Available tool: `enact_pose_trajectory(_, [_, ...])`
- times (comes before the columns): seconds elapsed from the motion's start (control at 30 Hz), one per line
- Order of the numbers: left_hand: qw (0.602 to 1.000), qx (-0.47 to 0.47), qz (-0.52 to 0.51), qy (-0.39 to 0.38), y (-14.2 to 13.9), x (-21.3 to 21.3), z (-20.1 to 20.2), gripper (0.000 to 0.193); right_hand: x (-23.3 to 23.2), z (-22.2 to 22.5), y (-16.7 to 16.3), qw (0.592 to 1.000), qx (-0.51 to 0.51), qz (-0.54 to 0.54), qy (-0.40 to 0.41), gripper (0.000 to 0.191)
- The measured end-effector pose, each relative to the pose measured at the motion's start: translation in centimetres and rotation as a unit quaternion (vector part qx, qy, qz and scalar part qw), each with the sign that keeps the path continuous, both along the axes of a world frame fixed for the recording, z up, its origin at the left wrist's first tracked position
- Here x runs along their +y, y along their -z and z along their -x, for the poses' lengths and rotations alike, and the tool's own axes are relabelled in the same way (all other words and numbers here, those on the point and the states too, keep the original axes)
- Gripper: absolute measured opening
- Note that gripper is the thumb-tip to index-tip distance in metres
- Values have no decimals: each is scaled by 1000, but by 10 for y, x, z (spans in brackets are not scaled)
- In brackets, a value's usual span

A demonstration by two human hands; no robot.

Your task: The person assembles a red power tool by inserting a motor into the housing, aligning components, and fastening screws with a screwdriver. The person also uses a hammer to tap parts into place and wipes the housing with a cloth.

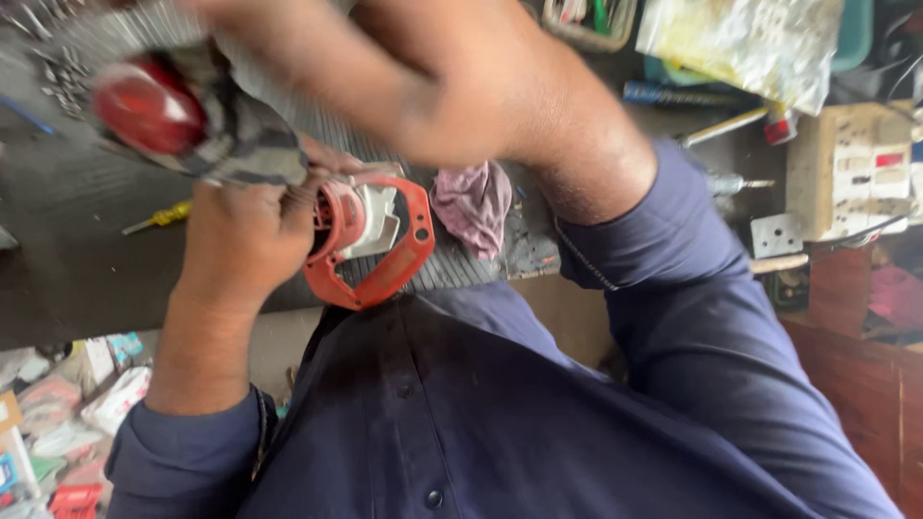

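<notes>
Presently your left hand point(240, 240) grips the red tool housing point(370, 240) tight above the bench point(77, 259); right hand point(288, 58) blurred, grip unclear. Keep the housing steady, handle loop below your fist.

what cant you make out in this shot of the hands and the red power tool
- Head view, right hand: cut off by the top edge; only the blurred forearm shows.
- Red power tool: its front is hidden behind the left hand and motion blur.
- Red-capped part: too blurred to identify.
</notes>
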State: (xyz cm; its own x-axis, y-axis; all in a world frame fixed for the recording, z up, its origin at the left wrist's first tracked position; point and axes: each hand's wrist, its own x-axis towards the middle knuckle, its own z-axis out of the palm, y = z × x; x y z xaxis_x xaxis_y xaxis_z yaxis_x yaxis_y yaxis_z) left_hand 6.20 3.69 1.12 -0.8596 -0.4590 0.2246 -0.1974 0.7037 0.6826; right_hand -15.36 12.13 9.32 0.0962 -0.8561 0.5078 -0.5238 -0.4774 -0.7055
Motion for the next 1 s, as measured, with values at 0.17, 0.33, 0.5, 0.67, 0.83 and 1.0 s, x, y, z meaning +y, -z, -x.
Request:
enact_pose_trajectory(0.17, [992, 74, 71, -70, 4, -3, 0, 8, -9, -26, -68, 964, 13, 6, -264, 8])
enact_pose_trajectory(0.33, [987, 31, 154, -32, 22, 2, 0, 8, -16, -39, -97, 946, 2, -12, -324, 9])
enact_pose_trajectory(0.5, [964, -9, 263, -24, 47, -6, -11, 10, -47, -47, -73, 947, -33, -19, -319, 9])
enact_pose_trajectory(0.67, [940, -37, 338, -10, 51, -2, -15, 9, -48, -38, -42, 949, -75, -12, -305, 10])
enact_pose_trajectory(0.83, [989, 9, 149, 1, 41, 1, -2, 13, -27, -31, -28, 949, -153, 45, -273, 11])
enact_pose_trajectory(1.0, [998, 49, 34, -12, -14, 22, 19, 19, 3, -44, -2, 962, -205, 106, -148, 15])
